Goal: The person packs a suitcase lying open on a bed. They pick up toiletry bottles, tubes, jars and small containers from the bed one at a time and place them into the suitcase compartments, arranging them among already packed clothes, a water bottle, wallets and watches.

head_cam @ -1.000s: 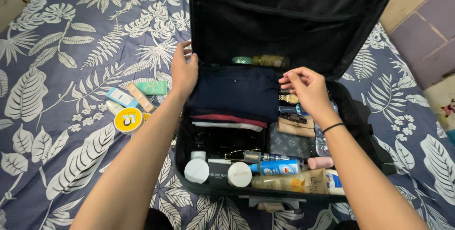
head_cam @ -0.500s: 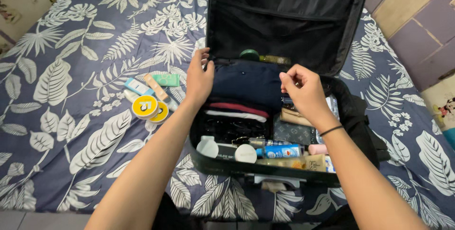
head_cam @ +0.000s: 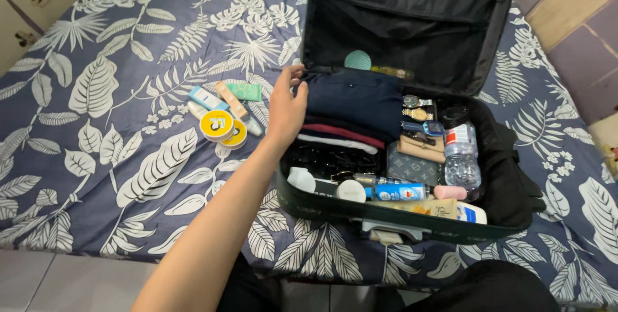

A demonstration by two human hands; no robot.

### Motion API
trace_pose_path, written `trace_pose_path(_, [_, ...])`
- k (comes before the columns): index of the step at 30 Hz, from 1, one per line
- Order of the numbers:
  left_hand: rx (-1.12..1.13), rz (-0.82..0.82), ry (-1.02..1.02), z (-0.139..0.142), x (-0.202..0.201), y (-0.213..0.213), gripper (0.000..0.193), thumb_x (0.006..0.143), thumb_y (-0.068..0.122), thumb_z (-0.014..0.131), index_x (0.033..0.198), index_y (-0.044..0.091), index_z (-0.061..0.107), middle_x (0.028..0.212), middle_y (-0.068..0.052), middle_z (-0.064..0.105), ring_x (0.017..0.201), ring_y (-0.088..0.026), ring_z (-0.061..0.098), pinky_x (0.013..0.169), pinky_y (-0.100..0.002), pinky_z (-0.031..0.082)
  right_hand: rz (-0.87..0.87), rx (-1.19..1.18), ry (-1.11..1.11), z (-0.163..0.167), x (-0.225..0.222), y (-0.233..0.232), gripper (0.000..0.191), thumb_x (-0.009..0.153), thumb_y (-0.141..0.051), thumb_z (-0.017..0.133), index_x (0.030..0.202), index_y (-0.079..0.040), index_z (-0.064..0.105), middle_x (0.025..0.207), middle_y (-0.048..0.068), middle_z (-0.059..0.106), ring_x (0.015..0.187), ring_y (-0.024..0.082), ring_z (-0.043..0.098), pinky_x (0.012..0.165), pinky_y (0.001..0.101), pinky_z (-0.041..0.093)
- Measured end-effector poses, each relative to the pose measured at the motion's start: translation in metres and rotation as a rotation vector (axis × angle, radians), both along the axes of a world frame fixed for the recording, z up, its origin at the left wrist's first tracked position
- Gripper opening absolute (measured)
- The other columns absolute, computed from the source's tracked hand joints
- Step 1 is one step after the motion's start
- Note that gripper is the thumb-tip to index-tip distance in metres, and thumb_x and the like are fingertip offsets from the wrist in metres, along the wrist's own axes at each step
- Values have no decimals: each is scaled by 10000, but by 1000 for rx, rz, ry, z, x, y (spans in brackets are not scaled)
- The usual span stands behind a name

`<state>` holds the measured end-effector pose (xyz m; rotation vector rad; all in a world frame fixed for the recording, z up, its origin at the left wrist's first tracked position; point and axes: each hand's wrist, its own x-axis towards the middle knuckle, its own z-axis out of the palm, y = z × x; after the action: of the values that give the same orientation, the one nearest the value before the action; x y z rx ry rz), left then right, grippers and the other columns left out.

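Note:
An open black suitcase lies on a bed with its lid raised. My left hand rests with fingers apart on the case's left rim, beside folded navy clothing. Under that lie a red and a white garment. Watches, a clear water bottle, a patterned pouch and several toiletry bottles fill the rest of the case. My right hand is out of sight.
On the leaf-print blue bedspread, left of the case, lie two round yellow tins, a blue tube and a green tube. Pale floor tiles show at the lower left.
My right hand, which was over the right side of the case, has gone out of view. The view has shifted right and closer; my left hand stays at the left rim.

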<state>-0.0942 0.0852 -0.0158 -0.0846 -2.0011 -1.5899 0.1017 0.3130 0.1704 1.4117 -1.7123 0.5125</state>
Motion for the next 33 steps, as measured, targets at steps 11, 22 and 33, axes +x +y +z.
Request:
trace_pose_path(11, [-33,36,-42,-19,5,-40,362,957,97,598,1316,63,573,1296,-161,669,1215,-298,656,968,-405,512,90,91,-243,11,1,-42,91,958,-45,678,907,-30,605,810,58,631,693,129,639,669,256,516])
trace_pose_path(22, [-123,98,-24,-31,18,-103,361,966,98,620,1323,70,570,1284,-167,663,1236,-324,632,1041,-419,481,115,-120,-1148,-59,-140,-134,110,1034,-93,623,1109,-14,611,988,42,703,908,86,688,809,246,569])
trace_pose_path(33, [-121,181,-70,-44,38,-167,367,962,96,627,1324,72,570,1280,-164,663,1244,-314,640,1034,-413,490,171,-87,-1343,-154,-217,-210,152,1021,-118,635,1123,-6,650,1001,51,724,887,99,692,776,245,561])
